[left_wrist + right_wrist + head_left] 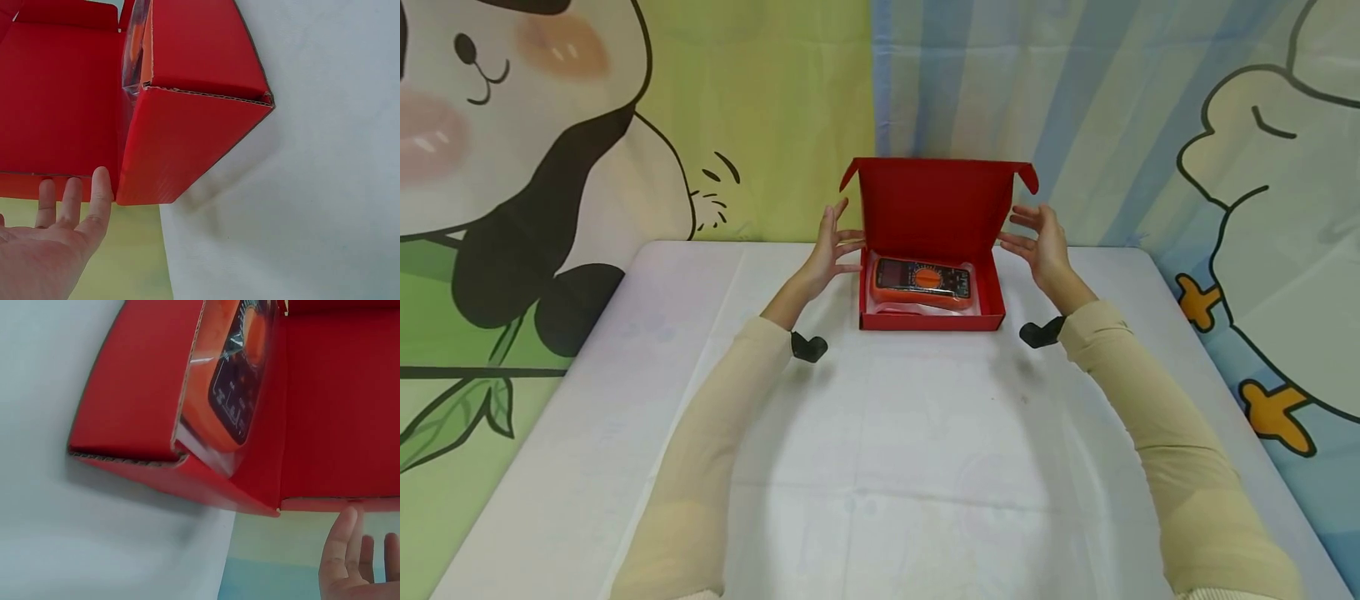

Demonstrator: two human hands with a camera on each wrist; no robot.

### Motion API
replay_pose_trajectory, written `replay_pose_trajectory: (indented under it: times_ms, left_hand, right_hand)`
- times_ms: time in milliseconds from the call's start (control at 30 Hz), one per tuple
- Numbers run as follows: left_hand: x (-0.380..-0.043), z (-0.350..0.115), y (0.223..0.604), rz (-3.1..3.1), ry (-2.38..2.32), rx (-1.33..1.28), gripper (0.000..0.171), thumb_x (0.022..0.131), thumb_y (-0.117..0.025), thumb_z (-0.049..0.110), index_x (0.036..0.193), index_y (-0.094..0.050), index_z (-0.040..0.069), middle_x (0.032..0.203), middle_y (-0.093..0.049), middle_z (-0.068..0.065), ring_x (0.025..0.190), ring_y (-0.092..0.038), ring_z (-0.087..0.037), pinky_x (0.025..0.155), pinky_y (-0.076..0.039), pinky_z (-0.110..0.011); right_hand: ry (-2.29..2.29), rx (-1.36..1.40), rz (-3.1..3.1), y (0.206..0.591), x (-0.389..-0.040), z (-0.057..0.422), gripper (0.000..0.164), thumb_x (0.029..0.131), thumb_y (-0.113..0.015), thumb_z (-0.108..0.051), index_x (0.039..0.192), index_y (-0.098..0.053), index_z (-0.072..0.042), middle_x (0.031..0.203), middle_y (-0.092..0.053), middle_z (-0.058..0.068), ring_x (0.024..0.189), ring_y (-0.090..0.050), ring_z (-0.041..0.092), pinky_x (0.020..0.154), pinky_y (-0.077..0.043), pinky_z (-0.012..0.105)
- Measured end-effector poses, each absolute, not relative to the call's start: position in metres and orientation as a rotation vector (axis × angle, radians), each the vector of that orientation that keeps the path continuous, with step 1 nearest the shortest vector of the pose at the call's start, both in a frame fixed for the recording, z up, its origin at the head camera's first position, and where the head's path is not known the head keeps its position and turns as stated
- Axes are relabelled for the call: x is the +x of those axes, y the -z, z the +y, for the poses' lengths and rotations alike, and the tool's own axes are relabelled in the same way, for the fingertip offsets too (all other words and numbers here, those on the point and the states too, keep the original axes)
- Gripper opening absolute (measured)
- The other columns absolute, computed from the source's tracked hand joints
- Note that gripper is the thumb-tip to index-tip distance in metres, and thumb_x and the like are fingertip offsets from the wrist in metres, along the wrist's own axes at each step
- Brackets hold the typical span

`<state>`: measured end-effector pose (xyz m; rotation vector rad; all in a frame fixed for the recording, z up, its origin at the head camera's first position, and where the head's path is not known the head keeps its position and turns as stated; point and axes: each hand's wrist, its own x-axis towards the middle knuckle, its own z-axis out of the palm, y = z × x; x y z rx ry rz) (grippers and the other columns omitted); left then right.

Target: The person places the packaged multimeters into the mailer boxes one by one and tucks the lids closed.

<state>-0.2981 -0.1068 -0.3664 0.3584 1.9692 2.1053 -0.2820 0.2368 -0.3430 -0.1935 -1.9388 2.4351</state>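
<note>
A red cardboard box stands on the white table with its lid raised upright at the back. Inside lies an orange and black multimeter in clear plastic; its dial and dark face show in the right wrist view. My left hand is beside the box's left side, fingers extended, fingertips right at the side edge of the lid in the left wrist view. On the opposite side, my right hand has its fingers spread loosely, fingertips at the lid's right edge. Neither hand holds anything.
The table is covered in a white cloth, with its back edge close behind the box. Printed curtains hang behind and at both sides. Black straps show at the cuffs of both sleeves.
</note>
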Motion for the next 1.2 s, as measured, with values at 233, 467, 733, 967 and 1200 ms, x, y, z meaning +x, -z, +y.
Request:
replay_pose_trajectory:
  times_ms: [233,467,733,967,1200]
  left_hand:
    - [-0.298,-0.106,0.371,1.943,-2.128,0.328,0.062,0.101,-0.007,0.056,0.158,-0.007,0.031,0.141,-0.037,-0.028,0.138,-0.034,-0.043,0.105,-0.031,-0.067]
    - [-0.295,-0.107,0.372,1.925,-2.125,0.248,0.065,0.1,-0.005,0.057,0.158,-0.006,0.028,0.142,-0.034,-0.03,0.137,-0.034,-0.045,0.106,-0.032,-0.065]
    - [-0.295,-0.113,0.372,1.939,-2.049,0.322,0.068,0.099,-0.005,0.061,0.156,-0.022,0.028,0.14,-0.039,-0.027,0.137,-0.036,-0.045,0.107,-0.033,-0.063]
    - [-0.294,-0.123,0.365,2.006,-1.933,0.372,0.069,0.098,-0.011,0.063,0.155,-0.026,0.028,0.147,-0.038,-0.024,0.136,-0.039,-0.044,0.108,-0.034,-0.059]
    - [-0.289,-0.123,0.351,2.139,-1.874,0.457,0.066,0.101,-0.019,0.055,0.152,-0.032,0.015,0.142,-0.045,-0.021,0.131,-0.045,-0.042,0.105,-0.039,-0.059]
  right_hand:
    - [-2.454,-0.178,-1.989,0.343,-0.28,0.243,0.052,0.105,-0.032,-0.046,0.138,-0.051,-0.012,0.136,-0.05,0.007,0.09,-0.069,0.018,0.088,-0.054,0.033]
    - [-2.373,-0.069,-2.191,0.34,-0.275,0.247,0.063,0.1,-0.029,-0.06,0.147,-0.043,-0.02,0.15,-0.039,0.01,0.1,-0.066,0.02,0.088,-0.054,0.032]
    - [-2.385,-0.087,-2.234,0.342,-0.274,0.253,0.068,0.097,-0.028,-0.065,0.148,-0.04,-0.021,0.151,-0.04,0.009,0.107,-0.064,0.02,0.097,-0.047,0.039]
    - [-2.397,-0.112,-2.232,0.344,-0.274,0.255,0.074,0.096,-0.028,-0.067,0.149,-0.038,-0.017,0.152,-0.038,0.009,0.104,-0.065,0.018,0.097,-0.047,0.038]
    - [-2.303,-0.025,-2.233,0.345,-0.273,0.253,0.067,0.1,-0.028,-0.061,0.142,-0.045,-0.012,0.141,-0.045,0.01,0.097,-0.062,0.015,0.093,-0.053,0.034]
